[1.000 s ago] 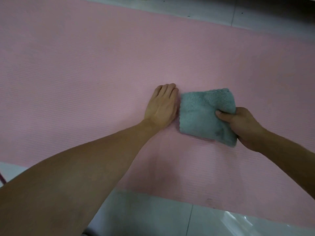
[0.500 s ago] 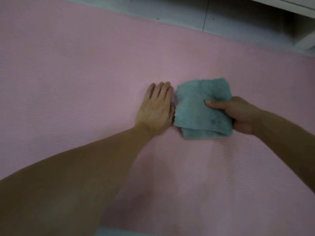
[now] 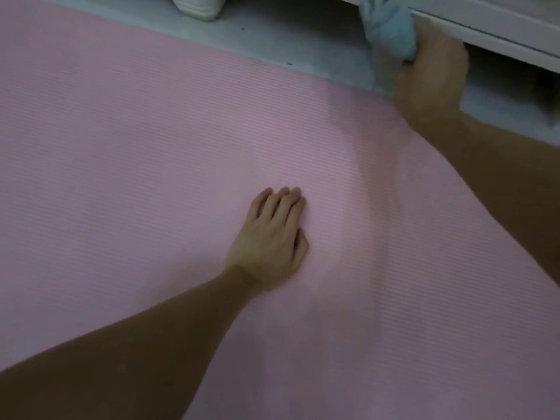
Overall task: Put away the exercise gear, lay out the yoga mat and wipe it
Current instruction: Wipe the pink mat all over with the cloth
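Now right hand (image 3: 430, 74) grips cloth (image 3: 391, 28) beyond mat (image 3: 151, 147).

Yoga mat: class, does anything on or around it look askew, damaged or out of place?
Nothing stands out. The yoga mat lies flat, the left hand rests flat on it, and the right hand holds the blue cloth beyond its far edge, blurred.
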A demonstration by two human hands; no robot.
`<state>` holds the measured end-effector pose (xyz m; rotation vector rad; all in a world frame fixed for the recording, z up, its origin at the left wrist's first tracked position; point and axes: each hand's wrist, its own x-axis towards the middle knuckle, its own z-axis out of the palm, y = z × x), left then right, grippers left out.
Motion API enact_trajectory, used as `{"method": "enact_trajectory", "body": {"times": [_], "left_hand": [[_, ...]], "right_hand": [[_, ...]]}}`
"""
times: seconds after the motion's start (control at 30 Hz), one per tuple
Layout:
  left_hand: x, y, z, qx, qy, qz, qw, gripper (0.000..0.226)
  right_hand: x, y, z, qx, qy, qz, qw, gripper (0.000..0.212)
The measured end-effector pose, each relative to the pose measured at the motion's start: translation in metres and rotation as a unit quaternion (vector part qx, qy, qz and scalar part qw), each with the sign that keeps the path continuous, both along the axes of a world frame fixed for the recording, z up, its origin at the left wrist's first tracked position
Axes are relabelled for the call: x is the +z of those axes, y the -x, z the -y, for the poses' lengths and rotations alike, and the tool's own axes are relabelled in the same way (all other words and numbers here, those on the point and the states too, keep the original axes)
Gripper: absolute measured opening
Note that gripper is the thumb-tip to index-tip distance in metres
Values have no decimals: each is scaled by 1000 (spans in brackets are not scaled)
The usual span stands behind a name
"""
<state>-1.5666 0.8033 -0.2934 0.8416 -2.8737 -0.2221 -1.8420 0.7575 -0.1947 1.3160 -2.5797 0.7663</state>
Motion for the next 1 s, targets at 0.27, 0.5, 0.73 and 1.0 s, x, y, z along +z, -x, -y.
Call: {"method": "enact_trajectory", "body": {"times": [0.27,0.5,0.73,1.0], "left_hand": [[-2,0,0,3,0,-5,1000,51],[0,0,-1,7,2,-4,1000,51],[2,-1,-1,5,-9,-10,1000,50],[-1,-2,-3,1,-11,-30,1000,49]], "right_hand": [[-65,-22,0,73,-315,21,946,67],[-58,-27,-15,107,-310,33,944,65],[-69,-106,-79,156,-295,-44,942,64],[-58,-91,-82,135,-302,2,944,65]]}}
